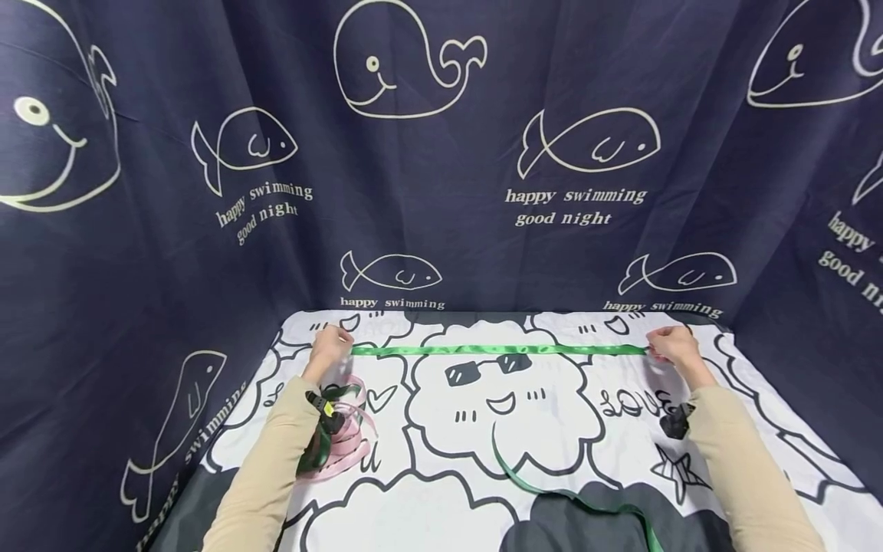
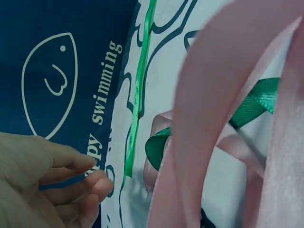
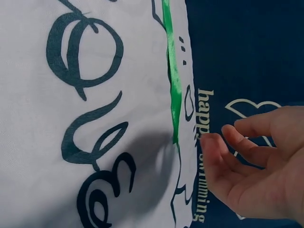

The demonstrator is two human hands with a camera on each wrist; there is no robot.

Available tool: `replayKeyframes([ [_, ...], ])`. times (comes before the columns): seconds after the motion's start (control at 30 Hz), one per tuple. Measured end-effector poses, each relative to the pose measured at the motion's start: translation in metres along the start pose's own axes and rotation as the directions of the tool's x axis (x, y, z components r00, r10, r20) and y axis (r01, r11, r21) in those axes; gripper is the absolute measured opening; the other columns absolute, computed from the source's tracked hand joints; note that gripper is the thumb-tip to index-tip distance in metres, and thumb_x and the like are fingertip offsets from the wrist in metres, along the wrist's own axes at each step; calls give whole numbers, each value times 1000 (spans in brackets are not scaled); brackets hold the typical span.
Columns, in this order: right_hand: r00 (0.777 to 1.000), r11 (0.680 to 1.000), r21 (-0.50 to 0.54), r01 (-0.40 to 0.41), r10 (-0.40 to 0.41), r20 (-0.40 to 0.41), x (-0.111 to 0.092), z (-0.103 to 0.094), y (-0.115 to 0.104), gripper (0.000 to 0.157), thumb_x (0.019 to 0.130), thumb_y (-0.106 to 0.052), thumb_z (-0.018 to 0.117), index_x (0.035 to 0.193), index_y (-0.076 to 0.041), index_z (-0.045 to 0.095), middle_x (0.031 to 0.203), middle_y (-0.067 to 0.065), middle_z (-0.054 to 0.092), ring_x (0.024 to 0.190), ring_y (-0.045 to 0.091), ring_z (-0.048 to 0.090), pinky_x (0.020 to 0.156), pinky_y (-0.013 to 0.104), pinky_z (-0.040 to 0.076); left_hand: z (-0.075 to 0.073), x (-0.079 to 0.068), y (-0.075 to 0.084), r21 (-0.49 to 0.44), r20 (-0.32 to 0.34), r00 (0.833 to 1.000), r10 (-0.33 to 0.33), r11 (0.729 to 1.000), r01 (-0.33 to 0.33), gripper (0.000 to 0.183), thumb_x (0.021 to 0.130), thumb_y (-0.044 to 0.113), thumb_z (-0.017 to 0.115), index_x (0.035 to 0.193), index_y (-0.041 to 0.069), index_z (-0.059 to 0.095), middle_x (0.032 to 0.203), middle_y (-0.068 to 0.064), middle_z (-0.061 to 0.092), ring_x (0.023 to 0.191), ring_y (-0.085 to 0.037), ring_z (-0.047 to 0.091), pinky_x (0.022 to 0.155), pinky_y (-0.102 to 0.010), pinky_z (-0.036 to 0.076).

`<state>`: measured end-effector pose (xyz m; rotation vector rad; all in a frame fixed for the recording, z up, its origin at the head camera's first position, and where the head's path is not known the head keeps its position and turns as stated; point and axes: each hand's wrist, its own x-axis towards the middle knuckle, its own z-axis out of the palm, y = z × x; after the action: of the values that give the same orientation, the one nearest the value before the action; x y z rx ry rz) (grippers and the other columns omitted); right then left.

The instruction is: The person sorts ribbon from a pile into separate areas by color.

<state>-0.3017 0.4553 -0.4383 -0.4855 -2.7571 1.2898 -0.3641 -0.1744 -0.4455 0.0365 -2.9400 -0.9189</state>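
Note:
A green ribbon (image 1: 500, 349) lies stretched nearly straight across the far part of the table. My left hand (image 1: 333, 345) is just beyond its left end; in the left wrist view that hand (image 2: 57, 183) has loosely bent fingers with nothing between them, apart from the ribbon end (image 2: 130, 161). At the opposite end is my right hand (image 1: 672, 345). The right wrist view shows this hand (image 3: 261, 166) with fingers loosely bent and holding nothing, a gap between them and the ribbon's end (image 3: 175, 130). Pink ribbon (image 1: 345, 448) in loose loops, mixed with dark green ribbon (image 1: 315, 452), lies under my left forearm.
Another green ribbon (image 1: 566, 493) curves over the near part of the table toward the front edge. A white cloth (image 1: 448, 437) printed with black cartoon clouds and lettering covers the table. Dark blue curtains (image 1: 476, 230) with whales and fish hang behind and at both sides.

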Motion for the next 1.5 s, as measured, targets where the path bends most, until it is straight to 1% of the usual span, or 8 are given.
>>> replayKeyframes([
  [0.17, 987, 999, -9, 40, -39, 154, -6, 0, -9, 45, 96, -14, 43, 123, 21, 44, 68, -8, 60, 62, 3, 58, 63, 26, 55, 0, -1, 4, 32, 44, 995, 88, 995, -90, 23, 86, 11, 60, 97, -5, 72, 103, -23, 70, 94, -36, 65, 83, -45, 52],
  [0.4, 936, 991, -90, 102, -65, 345, -18, 4, -25, 45, 99, -17, 43, 127, 18, 42, 87, 2, 64, 77, 10, 61, 75, 34, 56, 0, -11, 18, 2, 131, 972, 196, 980, -198, 23, 89, 11, 59, 99, -6, 71, 100, -21, 71, 94, -35, 67, 84, -44, 53],
  [0.73, 848, 957, -173, 235, -115, 517, -45, 14, -58, 43, 101, -20, 46, 127, 14, 47, 108, 22, 61, 95, 28, 63, 78, 44, 55, 8, -25, 45, -106, 267, 865, 424, 905, -411, 21, 92, 10, 59, 102, -6, 70, 97, -17, 73, 93, -31, 68, 84, -41, 53],
  [0.83, 807, 951, -175, 255, -109, 581, -54, 19, -65, 44, 101, -23, 47, 128, 11, 48, 113, 25, 60, 99, 30, 62, 79, 45, 54, 11, -29, 53, -135, 344, 814, 469, 882, -452, 24, 94, 11, 57, 107, -5, 68, 103, -16, 72, 98, -29, 67, 87, -40, 52],
  [1.03, 711, 962, -125, 244, -90, 697, -69, 33, -80, 44, 99, -29, 53, 131, 2, 52, 119, 21, 60, 103, 29, 62, 81, 47, 55, 20, -42, 73, -207, 463, 655, 598, 791, -576, 27, 95, 15, 56, 113, -3, 66, 110, -16, 70, 99, -24, 66, 87, -33, 52],
  [1.23, 628, 948, -113, 296, -104, 771, -82, 50, -96, 38, 97, -27, 55, 127, -2, 55, 119, 20, 61, 103, 29, 63, 77, 48, 55, 31, -59, 97, -282, 517, 546, 659, 733, -619, 28, 94, 14, 58, 116, -2, 64, 116, -18, 67, 103, -25, 65, 88, -27, 51],
  [1.43, 599, 943, -113, 312, -103, 794, -91, 66, -100, 34, 97, -24, 55, 123, -3, 57, 114, 19, 62, 100, 29, 63, 75, 48, 55, 55, -78, 121, -304, 540, 369, 756, 584, -753, 34, 87, 10, 67, 121, 8, 64, 124, -6, 65, 115, -25, 59, 100, -32, 46],
  [1.5, 593, 944, -113, 311, -100, 799, -93, 72, -102, 33, 97, -24, 55, 122, -3, 58, 112, 18, 63, 99, 29, 63, 75, 46, 55, 65, -86, 130, -268, 556, 330, 763, 540, -798, 36, 86, 12, 69, 122, 13, 65, 125, -1, 65, 116, -21, 58, 102, -29, 43],
])
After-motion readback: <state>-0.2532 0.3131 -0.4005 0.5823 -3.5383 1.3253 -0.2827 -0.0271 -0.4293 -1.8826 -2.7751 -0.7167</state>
